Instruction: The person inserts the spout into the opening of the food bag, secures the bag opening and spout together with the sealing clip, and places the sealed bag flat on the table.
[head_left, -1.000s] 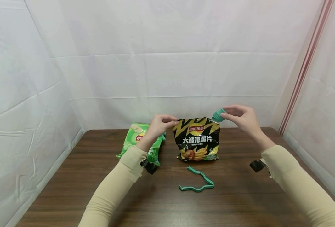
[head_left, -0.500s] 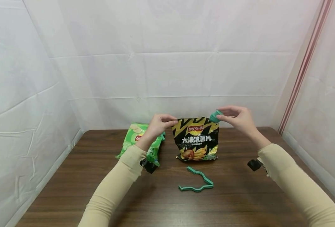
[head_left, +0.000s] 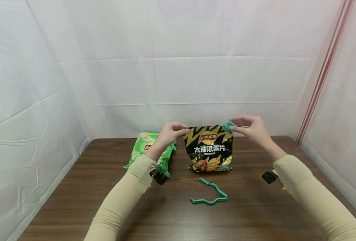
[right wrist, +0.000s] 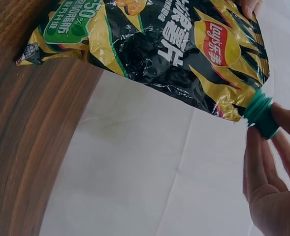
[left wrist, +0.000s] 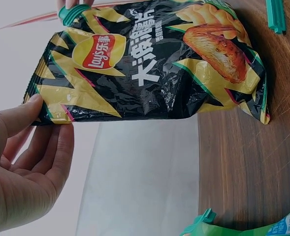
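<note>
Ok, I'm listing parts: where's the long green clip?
In the head view, the long green clip lies on the table, slightly right of centre, in front of the black chip bag.

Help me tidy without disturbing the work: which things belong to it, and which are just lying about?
In the job:
black-and-yellow glossy chip bag, pinched by the left hand;
ribbed teal cylindrical piece, held by the right hand at that bag's corner.

Lying about:
shiny green plastic chip bag;
bent teal plastic clip, untouched, possibly needed.

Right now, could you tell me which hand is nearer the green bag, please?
Left: the left hand is raised near the green bag; the right hand is across the black bag from it.
</note>
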{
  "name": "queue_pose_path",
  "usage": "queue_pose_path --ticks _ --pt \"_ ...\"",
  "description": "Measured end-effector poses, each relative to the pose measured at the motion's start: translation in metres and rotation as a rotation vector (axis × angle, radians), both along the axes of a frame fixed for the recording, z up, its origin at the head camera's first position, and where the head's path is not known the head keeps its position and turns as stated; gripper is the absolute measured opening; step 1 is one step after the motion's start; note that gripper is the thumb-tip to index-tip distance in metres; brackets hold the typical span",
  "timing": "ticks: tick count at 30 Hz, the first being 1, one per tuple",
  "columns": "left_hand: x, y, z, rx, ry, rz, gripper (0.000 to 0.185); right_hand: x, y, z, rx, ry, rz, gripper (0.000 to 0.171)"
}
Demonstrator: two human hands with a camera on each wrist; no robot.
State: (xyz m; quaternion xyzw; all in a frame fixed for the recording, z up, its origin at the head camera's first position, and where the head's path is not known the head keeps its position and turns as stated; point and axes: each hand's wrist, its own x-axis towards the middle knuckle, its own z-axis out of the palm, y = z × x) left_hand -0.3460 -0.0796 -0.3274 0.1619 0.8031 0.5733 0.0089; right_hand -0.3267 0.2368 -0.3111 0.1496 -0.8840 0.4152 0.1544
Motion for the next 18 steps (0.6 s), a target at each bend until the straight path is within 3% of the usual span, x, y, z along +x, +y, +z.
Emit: queue_pose_path --ticks 6,13,18 --pt "-0.001 0.001 0.000 -0.001 -0.001 -0.006 0.022 0.000 0.000 0.002 0.041 -0.026 -0.019 0.038" --pt "-0.003 0.001 -0.001 -0.005 0.004 -0.008 0.023 0.001 -0.002 0.009 0.130 -0.072 0.014 0.042" --pt "-0.003 0.003 -0.001 -0.011 -0.001 -0.004 0.021 0.000 -0.004 0.010 0.132 -0.070 0.031 0.040"
